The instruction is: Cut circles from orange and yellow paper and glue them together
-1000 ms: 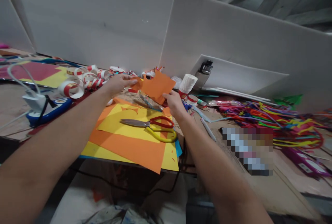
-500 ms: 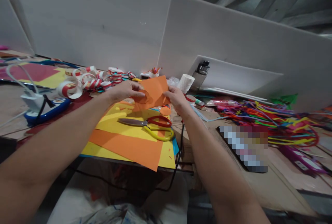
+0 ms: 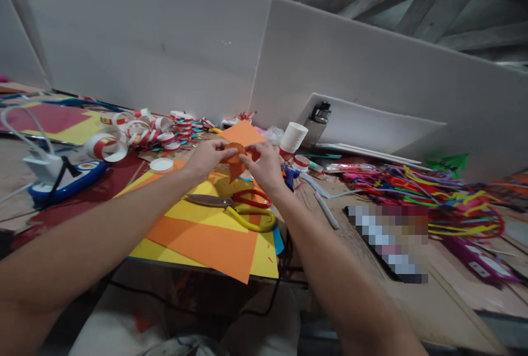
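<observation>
Between my two hands, above the yellow sheets (image 3: 175, 210), is a small dark-orange paper piece (image 3: 236, 168) with a rounded top and a pointed lower end. My left hand (image 3: 212, 155) pinches it from the left with thumb and fingers. From the other side, my right hand (image 3: 264, 163) has thumb and fingertips closed on it. A larger orange paper sheet (image 3: 243, 131) shows just behind my fingers; whether they touch it I cannot tell. Scissors (image 3: 231, 202) with red and yellow handles lie below my hands, near an orange paper strip (image 3: 202, 243).
White-and-red paper rings (image 3: 109, 147) and a blue-and-white power strip (image 3: 68, 180) are on the left. A stack of paper cups (image 3: 294, 137) and a bottle (image 3: 317, 122) stand behind. Rightward lie a grey pen (image 3: 326, 210), a blurred-out device (image 3: 385, 243) and colourful pipe cleaners (image 3: 433, 191).
Both hands have drawn closer together and slightly down. The orange sheet, spread between them before, now shows behind the fingers, with the smaller orange piece in front. A white lid shows at left.
</observation>
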